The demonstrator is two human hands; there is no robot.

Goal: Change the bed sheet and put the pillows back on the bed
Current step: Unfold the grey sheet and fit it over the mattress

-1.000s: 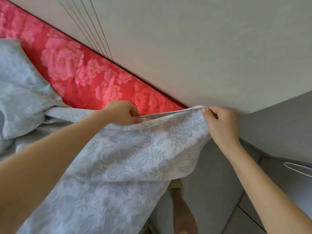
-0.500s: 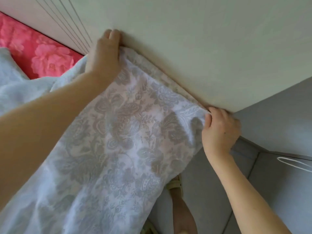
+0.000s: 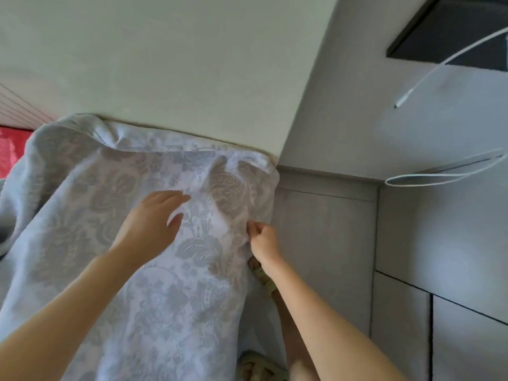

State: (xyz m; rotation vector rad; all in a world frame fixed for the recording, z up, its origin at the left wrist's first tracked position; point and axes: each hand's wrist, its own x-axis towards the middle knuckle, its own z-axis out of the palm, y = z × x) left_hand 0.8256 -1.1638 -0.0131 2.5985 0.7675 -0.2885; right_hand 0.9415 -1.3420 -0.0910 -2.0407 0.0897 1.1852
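Observation:
A pale grey bed sheet with a floral paisley pattern lies over the corner of the mattress, up against the cream headboard. My left hand rests flat on the sheet near the corner, fingers spread and straight. At the sheet's hanging side edge my right hand pinches a fold of the fabric. A small patch of the red floral mattress shows at the far left. No pillows are in view.
A grey bedside cabinet stands to the right of the bed corner. White cables loop across the grey surface at the right. My sandalled feet stand on the floor beside the bed.
The view swung right. My left hand left the headboard edge and now lies flat on the sheet. My right hand dropped from the top corner to the side edge. The sheet now covers the corner.

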